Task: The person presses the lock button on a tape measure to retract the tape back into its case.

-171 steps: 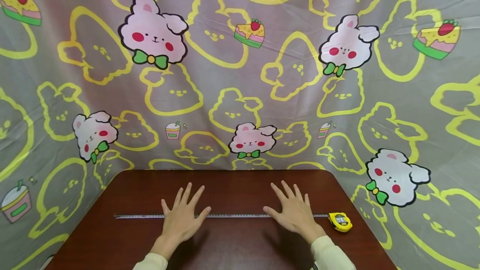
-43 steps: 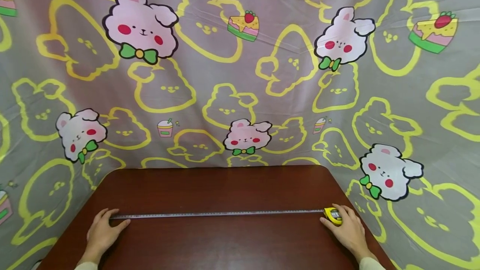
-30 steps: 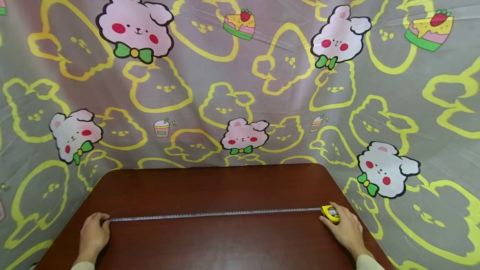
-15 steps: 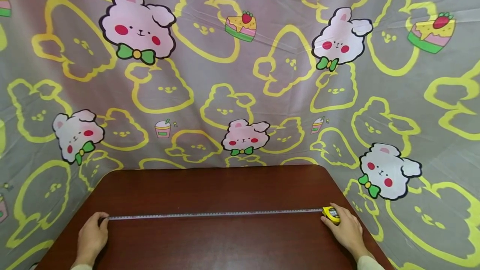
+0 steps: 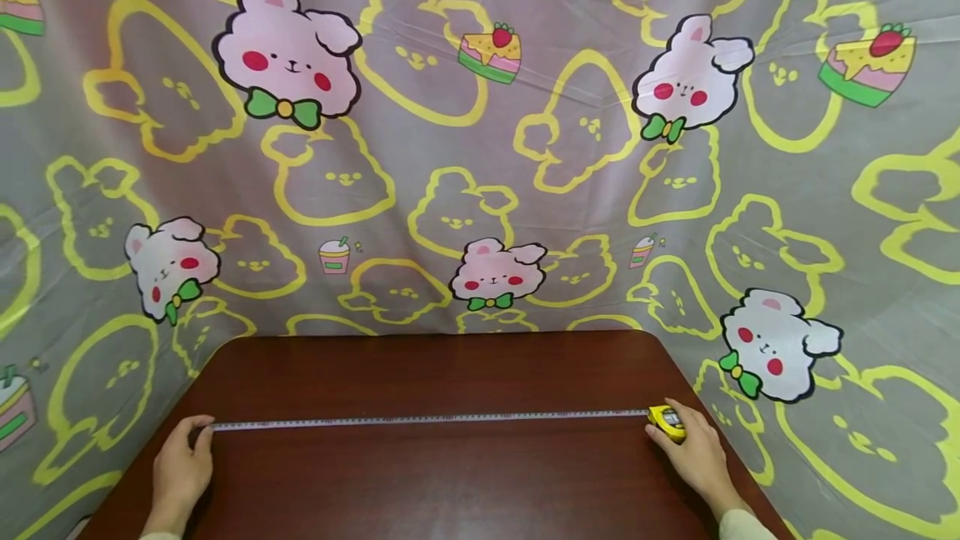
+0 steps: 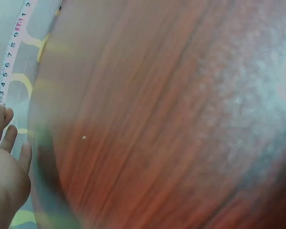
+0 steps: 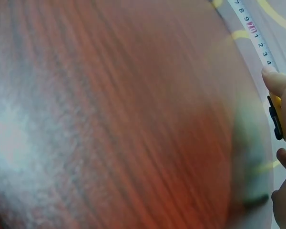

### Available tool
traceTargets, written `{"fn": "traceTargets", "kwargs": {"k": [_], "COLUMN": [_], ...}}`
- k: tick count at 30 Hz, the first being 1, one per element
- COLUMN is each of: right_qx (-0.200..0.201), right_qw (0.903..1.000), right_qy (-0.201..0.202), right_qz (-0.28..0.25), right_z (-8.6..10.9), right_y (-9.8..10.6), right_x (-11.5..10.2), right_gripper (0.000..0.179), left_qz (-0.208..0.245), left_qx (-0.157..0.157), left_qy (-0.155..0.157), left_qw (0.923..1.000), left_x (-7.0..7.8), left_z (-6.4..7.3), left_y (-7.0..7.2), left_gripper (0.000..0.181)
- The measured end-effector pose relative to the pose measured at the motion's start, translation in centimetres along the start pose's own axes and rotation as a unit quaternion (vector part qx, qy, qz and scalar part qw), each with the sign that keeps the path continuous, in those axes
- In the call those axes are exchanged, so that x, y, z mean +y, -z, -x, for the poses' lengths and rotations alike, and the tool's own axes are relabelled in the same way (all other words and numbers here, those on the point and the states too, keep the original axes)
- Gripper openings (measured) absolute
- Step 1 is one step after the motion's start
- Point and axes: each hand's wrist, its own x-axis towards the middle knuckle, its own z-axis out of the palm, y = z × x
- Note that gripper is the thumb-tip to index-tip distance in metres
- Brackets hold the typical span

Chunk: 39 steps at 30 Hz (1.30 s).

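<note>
A yellow tape measure (image 5: pixel 667 423) lies in my right hand (image 5: pixel 697 455), whose fingers and thumb grip its case on the right side of the head view. Its thin white blade (image 5: pixel 450 418) runs out straight across to the left. There my left hand (image 5: pixel 182 469) pinches the blade's end between thumb and fingers. In the left wrist view, low numbers show on the blade (image 6: pixel 10 52) beside that pinch. A dark clip (image 7: pixel 275 118) on the case shows in the right wrist view. Against the curtain in both wrist views, the blade looks raised off the table.
A dark red-brown wooden table (image 5: pixel 450 482) with rounded far corners lies below both hands. Behind and on both sides hangs a grey curtain (image 5: pixel 420 223) printed with cartoon rabbits, cakes and cups.
Earlier both hands were spread over the extended tape measure. They then moved outward, the right taking the case and the left the blade's end. Within the last half second the blade has risen slightly.
</note>
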Motion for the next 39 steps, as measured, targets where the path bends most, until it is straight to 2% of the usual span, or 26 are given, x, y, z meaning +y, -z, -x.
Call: {"fn": "traceTargets", "kwargs": {"k": [4, 8, 11, 13, 16, 19, 25, 33, 39], "right_qx": [0.0, -0.005, -0.025, -0.052, -0.089, -0.101, -0.082, -0.049, -0.044], "right_qw": [0.9998, 0.9994, 0.9974, 0.992, 0.9773, 0.9695, 0.9699, 0.973, 0.9714], "right_qy": [0.004, 0.004, -0.024, -0.057, -0.105, -0.124, -0.122, -0.097, -0.084], "right_qz": [-0.018, -0.033, -0.063, -0.099, -0.161, -0.186, -0.194, -0.204, -0.218], "right_z": [-0.3, -0.8, -1.2, -1.6, -2.1, -2.5, -2.7, -3.1, -3.5], "right_y": [0.3, 0.7, 1.2, 1.7, 2.6, 3.3, 4.0, 4.7, 5.9], "right_x": [-0.2, -0.6, -1.0, -1.4, -2.0, -2.5, -3.0, -3.6, -4.0], "right_gripper": [0.073, 0.074, 0.076, 0.078, 0.079, 0.078, 0.073, 0.07, 0.067], "left_qz": [0.023, 0.05, 0.065, 0.081, 0.112, 0.139, 0.157, 0.153, 0.146], "left_qx": [0.002, 0.018, 0.036, 0.047, 0.063, 0.073, 0.071, 0.07, 0.072], "left_qy": [0.02, 0.03, 0.039, 0.045, 0.057, 0.073, 0.095, 0.091, 0.088], "left_qw": [0.9995, 0.9981, 0.9965, 0.9946, 0.99, 0.985, 0.9805, 0.9815, 0.9827], "left_x": [0.4, 0.9, 1.4, 1.8, 2.5, 3.3, 4.1, 4.8, 5.4], "left_z": [-0.1, 0.0, 0.0, 0.0, -0.1, -0.3, -0.7, -1.0, -1.3], "left_y": [0.3, 0.7, 0.8, 0.9, 1.0, 1.1, 1.5, 1.8, 1.6], "left_gripper": [0.027, 0.027, 0.027, 0.027, 0.028, 0.029, 0.03, 0.028, 0.027]}}
